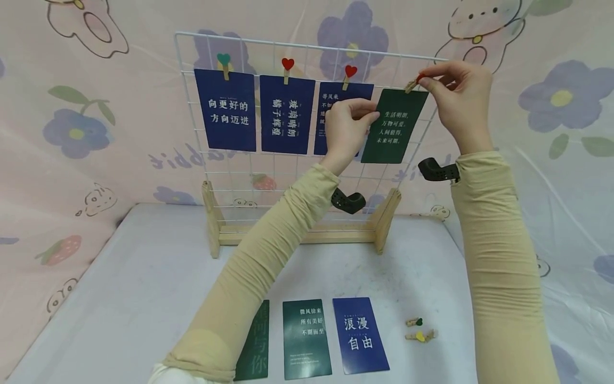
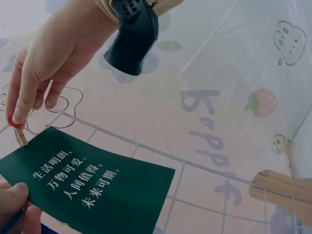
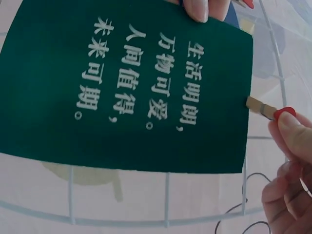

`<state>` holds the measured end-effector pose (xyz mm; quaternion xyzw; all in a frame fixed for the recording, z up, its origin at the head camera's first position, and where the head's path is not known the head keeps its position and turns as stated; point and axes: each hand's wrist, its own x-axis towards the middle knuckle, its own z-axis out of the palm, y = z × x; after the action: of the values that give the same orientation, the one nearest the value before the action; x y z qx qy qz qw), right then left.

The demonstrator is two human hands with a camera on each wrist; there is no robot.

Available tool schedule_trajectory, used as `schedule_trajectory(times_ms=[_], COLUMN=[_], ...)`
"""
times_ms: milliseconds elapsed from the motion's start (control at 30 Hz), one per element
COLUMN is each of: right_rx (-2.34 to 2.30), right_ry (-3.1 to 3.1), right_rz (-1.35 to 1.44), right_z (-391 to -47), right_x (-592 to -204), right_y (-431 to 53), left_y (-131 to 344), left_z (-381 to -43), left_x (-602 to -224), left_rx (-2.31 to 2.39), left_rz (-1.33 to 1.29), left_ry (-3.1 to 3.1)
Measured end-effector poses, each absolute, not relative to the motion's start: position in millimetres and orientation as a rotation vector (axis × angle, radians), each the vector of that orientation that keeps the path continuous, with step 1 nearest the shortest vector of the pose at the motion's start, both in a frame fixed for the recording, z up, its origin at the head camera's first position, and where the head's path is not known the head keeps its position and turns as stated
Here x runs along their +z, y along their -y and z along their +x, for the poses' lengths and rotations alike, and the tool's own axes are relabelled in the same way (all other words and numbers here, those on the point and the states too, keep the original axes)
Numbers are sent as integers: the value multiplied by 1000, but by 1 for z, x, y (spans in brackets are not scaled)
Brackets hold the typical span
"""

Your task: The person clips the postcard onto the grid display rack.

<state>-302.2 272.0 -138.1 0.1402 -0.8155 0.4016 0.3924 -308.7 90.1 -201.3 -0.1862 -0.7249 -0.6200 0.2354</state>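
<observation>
A green card (image 1: 394,127) with white writing stands against the right part of a white wire grid (image 1: 307,47). My left hand (image 1: 346,128) pinches the card's left edge between thumb and fingers. At the card's top edge my right hand (image 1: 461,98) pinches a small wooden clothespin (image 3: 261,107) with a red heart on it. The clothespin's tip is at the card's edge; whether it also bites the grid wire I cannot tell. Left of it hang a blue card (image 1: 225,111), a second blue card (image 1: 287,114) and a third, partly hidden by my left hand, each under a heart clothespin.
Wooden feet (image 1: 382,221) hold the grid upright on the white table (image 1: 144,298). Near the front lie a green card (image 1: 307,338), a blue card (image 1: 361,335) and another green card (image 1: 254,341) partly under my left sleeve. Several small clothespins (image 1: 420,336) lie to their right.
</observation>
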Motion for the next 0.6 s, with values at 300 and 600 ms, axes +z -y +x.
schedule_trajectory(times_ms=[300, 600], right_rx=[949, 905], right_ry=[2107, 2173], right_rz=[353, 352], right_z=[-296, -293], right_x=[-133, -127], right_y=[-269, -270], left_y=[-88, -88], left_z=[-307, -308], left_x=[-201, -202], left_rx=[-1688, -1707], left_rz=[-514, -480], left_ry=[1981, 2007])
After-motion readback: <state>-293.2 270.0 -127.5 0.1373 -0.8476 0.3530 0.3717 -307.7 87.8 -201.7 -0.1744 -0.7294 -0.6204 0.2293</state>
